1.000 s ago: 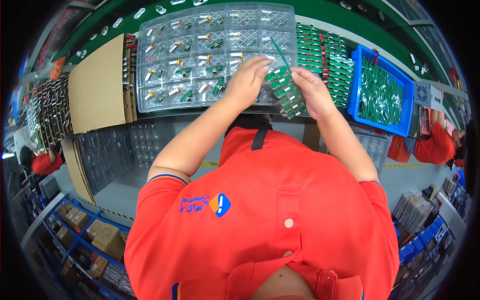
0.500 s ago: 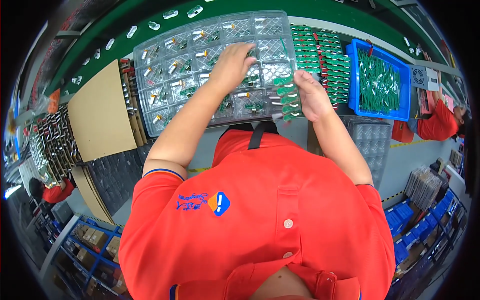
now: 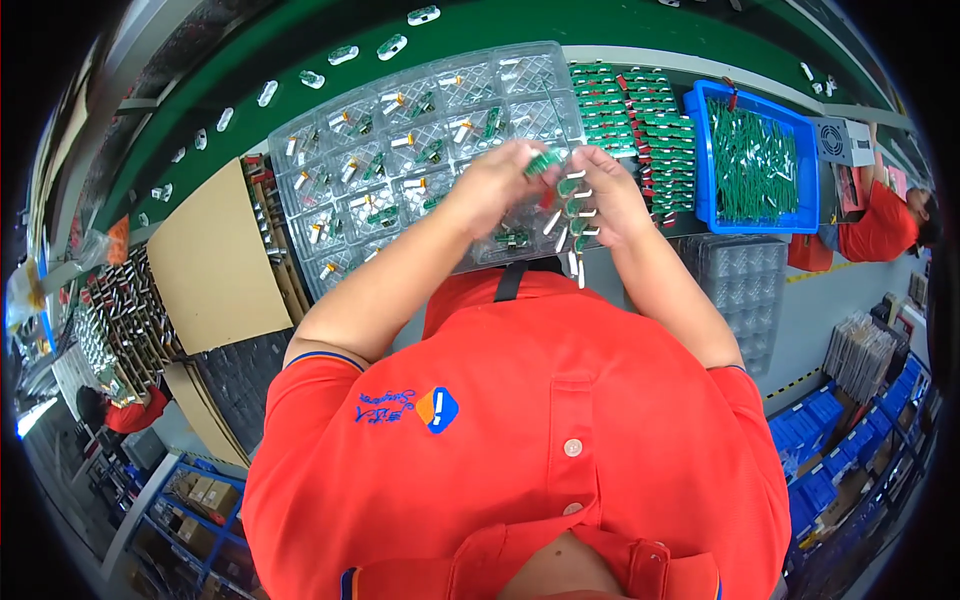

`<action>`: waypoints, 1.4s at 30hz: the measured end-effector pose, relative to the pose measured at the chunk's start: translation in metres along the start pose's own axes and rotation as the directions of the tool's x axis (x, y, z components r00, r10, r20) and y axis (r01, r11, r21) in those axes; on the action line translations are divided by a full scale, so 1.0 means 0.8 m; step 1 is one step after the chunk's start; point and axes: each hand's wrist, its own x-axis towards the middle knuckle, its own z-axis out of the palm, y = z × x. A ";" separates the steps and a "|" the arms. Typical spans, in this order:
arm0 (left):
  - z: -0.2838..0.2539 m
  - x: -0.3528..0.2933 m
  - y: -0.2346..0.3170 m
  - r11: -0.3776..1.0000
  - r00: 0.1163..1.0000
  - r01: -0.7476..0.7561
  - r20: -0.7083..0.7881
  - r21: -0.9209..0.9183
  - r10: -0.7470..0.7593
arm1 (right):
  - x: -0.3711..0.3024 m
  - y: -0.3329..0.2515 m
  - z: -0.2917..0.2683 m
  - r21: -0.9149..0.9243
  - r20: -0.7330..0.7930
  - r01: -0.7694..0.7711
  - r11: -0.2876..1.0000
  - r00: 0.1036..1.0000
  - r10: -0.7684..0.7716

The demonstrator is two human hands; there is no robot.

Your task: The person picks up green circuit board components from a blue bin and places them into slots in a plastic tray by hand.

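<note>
My right hand [image 3: 615, 197] is closed on a strip of green circuit boards [image 3: 576, 210], which hangs over the tray's near right edge with its white parts sticking out. Beside it, my left hand [image 3: 490, 190] pinches a small green circuit board [image 3: 541, 163], slightly blurred, at the upper end of the strip. Whether that board is still joined to the strip I cannot tell. Below both hands lies a clear plastic tray [image 3: 545, 52] divided into many pockets. Most visible pockets hold a small green board and a white part with an orange end; my left forearm covers some.
Rows of green boards [image 3: 603, 105] lie right of the tray, then a blue bin [image 3: 707, 160] of thin green strips. Cardboard sheets [image 3: 205, 260] stand at left. Small white-cased pieces [image 3: 343, 54] sit on the green belt [image 3: 520, 22] beyond. Co-workers in red are at both sides.
My left hand has moved right, from over the tray pockets to the strip, and now pinches a board there. The strip has turned in my right hand, showing its white parts.
</note>
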 end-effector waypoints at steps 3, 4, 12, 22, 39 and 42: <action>-0.025 0.033 0.050 0.536 0.886 -0.322 0.048 0.780 0.462 | 0.003 -0.001 -0.003 0.062 -0.026 0.036 0.997 0.999 -0.034; -0.044 0.049 0.056 0.242 0.808 -0.325 0.136 0.914 0.573 | 0.003 0.000 -0.004 0.077 -0.029 0.079 0.994 0.997 -0.077; 0.007 0.018 0.002 0.473 0.918 -0.390 0.294 0.790 0.266 | -0.004 0.004 -0.021 -0.124 -0.083 0.233 0.965 0.966 -0.244; 0.040 0.013 0.002 0.935 0.994 -0.112 0.027 0.337 0.109 | -0.017 -0.001 -0.028 -0.318 -0.069 0.251 0.914 0.955 -0.287; 0.023 0.104 0.007 -0.015 0.718 -0.550 0.482 0.835 0.502 | -0.041 -0.007 -0.074 0.089 -0.057 0.148 0.985 0.988 -0.143; 0.061 0.056 -0.024 0.637 0.954 -0.297 0.256 0.711 0.158 | -0.037 -0.007 -0.077 -0.189 -0.141 0.284 0.940 0.939 -0.312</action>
